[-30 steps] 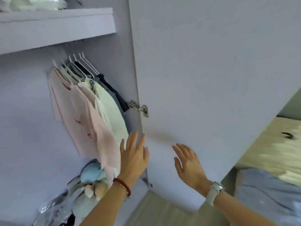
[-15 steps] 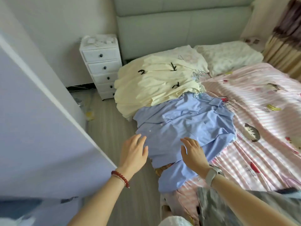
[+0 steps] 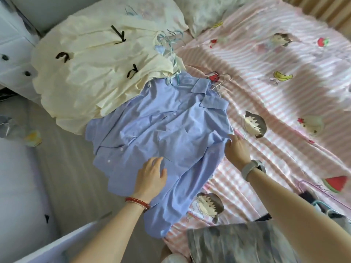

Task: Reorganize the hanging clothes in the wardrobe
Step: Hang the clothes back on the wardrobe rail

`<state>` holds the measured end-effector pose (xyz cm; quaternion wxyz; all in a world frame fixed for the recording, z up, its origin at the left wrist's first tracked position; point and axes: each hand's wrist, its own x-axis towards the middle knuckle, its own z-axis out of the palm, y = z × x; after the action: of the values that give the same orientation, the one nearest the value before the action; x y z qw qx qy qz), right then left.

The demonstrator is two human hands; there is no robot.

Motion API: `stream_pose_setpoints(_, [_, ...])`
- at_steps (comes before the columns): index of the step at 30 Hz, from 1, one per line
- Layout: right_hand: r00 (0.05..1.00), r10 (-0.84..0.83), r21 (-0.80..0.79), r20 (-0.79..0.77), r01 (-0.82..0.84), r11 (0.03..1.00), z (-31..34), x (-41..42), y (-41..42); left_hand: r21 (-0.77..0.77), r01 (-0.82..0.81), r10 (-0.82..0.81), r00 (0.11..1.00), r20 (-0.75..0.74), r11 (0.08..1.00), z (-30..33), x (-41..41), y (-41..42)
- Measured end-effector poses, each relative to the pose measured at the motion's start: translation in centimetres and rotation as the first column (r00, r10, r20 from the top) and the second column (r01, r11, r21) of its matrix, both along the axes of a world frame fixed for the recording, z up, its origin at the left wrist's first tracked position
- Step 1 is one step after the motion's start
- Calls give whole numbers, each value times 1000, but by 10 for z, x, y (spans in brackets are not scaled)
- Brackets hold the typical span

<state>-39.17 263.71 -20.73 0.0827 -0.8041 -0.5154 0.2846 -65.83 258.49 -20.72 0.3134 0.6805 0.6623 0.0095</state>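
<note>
A light blue button shirt (image 3: 161, 133) lies spread over the near corner of the bed, its collar toward the pillows and its hem hanging off the edge. A heap of cream garments with black bows (image 3: 98, 69) lies beside it, with several pale hangers (image 3: 171, 46) sticking out between the two. My left hand (image 3: 152, 177), with a red bead bracelet, hovers over or rests on the shirt's lower part with fingers loosely spread. My right hand (image 3: 237, 150), with a watch on its wrist, reaches the shirt's right edge; the fingertips are at the fabric, the grip hidden.
The bed has a pink striped cartoon sheet (image 3: 275, 92) and pillows (image 3: 207, 10) at the head. A white drawer unit (image 3: 13, 59) stands at the left by the grey floor (image 3: 62, 168). The wardrobe door edge (image 3: 57, 242) shows bottom left. Dark items lie at the bed's right edge (image 3: 311, 198).
I have turned from the wardrobe to the bed. Both hands have moved forward onto the blue shirt, the right one to its right edge.
</note>
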Motion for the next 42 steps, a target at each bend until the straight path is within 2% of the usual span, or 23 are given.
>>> stream_pose_setpoints(4, [999, -41, -84, -25, 38, 996, -33, 18, 50, -81, -92, 91, 996, -9, 993, -30, 11, 15])
stream_pose_setpoints(8, [959, -257, -159, -122, 237, 958, -53, 21, 89, -121, -150, 151, 989, -2, 981, -48, 14, 24])
stream_pose_setpoints(11, [903, -360, -104, -236, 345, 933, -55, 14, 110, -148, -122, 121, 993, -14, 981, -54, 13, 25])
stream_pose_setpoints(16, [850, -424, -2, -314, 446, 895, -45, -1, 115, -216, -61, 63, 998, 2, 974, -55, 9, 28])
stream_pose_setpoints(21, [865, -362, 193, -348, 444, 875, -24, -27, 78, -261, -36, 43, 999, 23, 965, -43, 2, 35])
stream_pose_setpoints(25, [819, -326, 213, -472, 465, 859, -11, -42, 37, -195, 6, 4, 999, 50, 981, -22, -1, 40])
stream_pose_setpoints(29, [805, -312, 230, -504, 474, 850, 1, -36, -1, -13, 39, -37, 994, 99, 999, 10, 5, 63])
stream_pose_setpoints(33, [846, -240, 267, -476, 399, 877, 17, -18, -36, 157, 113, -133, 983, 125, 981, 42, 31, 99])
stream_pose_setpoints(36, [906, -144, 317, -399, 284, 905, 34, 0, -52, 215, 221, -241, 968, 68, 951, 58, 57, 126])
stream_pose_setpoints(39, [935, -101, 352, -341, 226, 908, 51, 25, -70, 237, 396, -385, 918, -91, 887, 67, 80, 145])
stream_pose_setpoints(42, [952, -41, 380, -303, 161, 911, 66, 47, -91, 219, 446, -426, 895, -133, 868, 71, 97, 150])
